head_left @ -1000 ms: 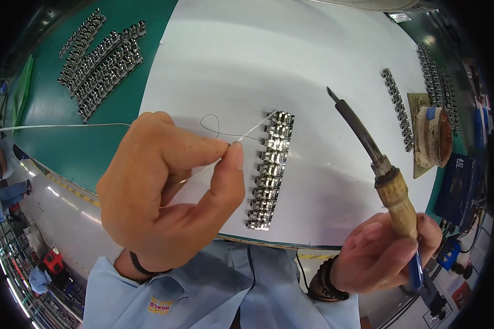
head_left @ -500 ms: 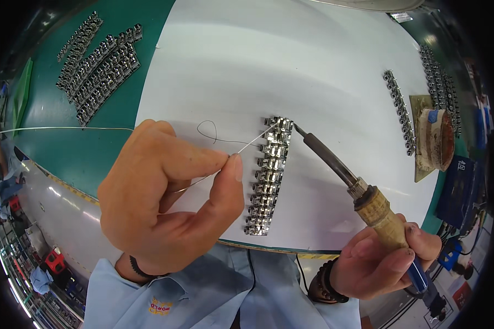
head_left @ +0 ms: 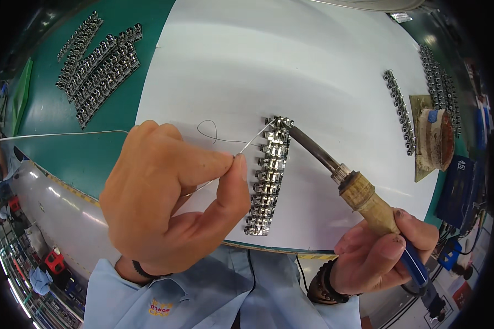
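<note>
A row of shiny metal connector parts (head_left: pixel 268 178) lies upright across the white sheet in front of me. My left hand (head_left: pixel 173 194) pinches a thin solder wire (head_left: pixel 256 135) between thumb and forefinger; the wire's tip meets the top part of the row. Behind the hand the wire trails off to the left. My right hand (head_left: pixel 387 255) grips a soldering iron (head_left: pixel 362 194) by its tan and blue handle. The iron's dark tip is at the same top part, beside the solder's end. A thin looped dark wire (head_left: pixel 208 131) runs from the row's left side.
More rows of metal parts (head_left: pixel 104 68) lie on the green mat (head_left: pixel 153 27) at the upper left. On the right are another row (head_left: pixel 399 112), a round brown container (head_left: pixel 438 140) on a board, and a dark blue box (head_left: pixel 456 192).
The soldering iron has moved up and left, bringing its tip onto the top part. My left hand has shifted slightly right with the solder wire.
</note>
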{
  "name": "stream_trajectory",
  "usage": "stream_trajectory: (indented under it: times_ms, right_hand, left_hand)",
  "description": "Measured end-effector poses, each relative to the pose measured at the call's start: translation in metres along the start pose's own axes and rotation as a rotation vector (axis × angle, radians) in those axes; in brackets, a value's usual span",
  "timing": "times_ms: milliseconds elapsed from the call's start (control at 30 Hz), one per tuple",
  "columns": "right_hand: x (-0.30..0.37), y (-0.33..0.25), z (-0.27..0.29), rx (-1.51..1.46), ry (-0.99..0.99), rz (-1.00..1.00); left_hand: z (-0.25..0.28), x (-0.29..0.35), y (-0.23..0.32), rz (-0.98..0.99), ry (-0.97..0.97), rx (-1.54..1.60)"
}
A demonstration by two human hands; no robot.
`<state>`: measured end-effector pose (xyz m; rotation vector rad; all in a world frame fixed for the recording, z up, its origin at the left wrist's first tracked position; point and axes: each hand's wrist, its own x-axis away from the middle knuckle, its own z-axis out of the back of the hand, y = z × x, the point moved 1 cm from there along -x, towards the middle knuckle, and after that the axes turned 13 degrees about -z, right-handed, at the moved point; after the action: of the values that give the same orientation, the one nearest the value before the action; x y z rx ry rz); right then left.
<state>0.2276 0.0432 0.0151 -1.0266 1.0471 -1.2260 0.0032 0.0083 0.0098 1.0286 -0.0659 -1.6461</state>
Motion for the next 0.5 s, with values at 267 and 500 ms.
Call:
stream_trajectory:
  times_ms: [267, 500]
  right_hand:
    - [-0.003, 0.003, -0.006, 0.047, 0.019, 0.073]
    - [-0.004, 0.006, -0.013, 0.115, 0.025, 0.141]
  left_hand:
    - [0.0, 0.0, 0.001, -0.038, -0.021, -0.038]
    - [0.0, 0.0, -0.001, -0.045, -0.012, -0.013]
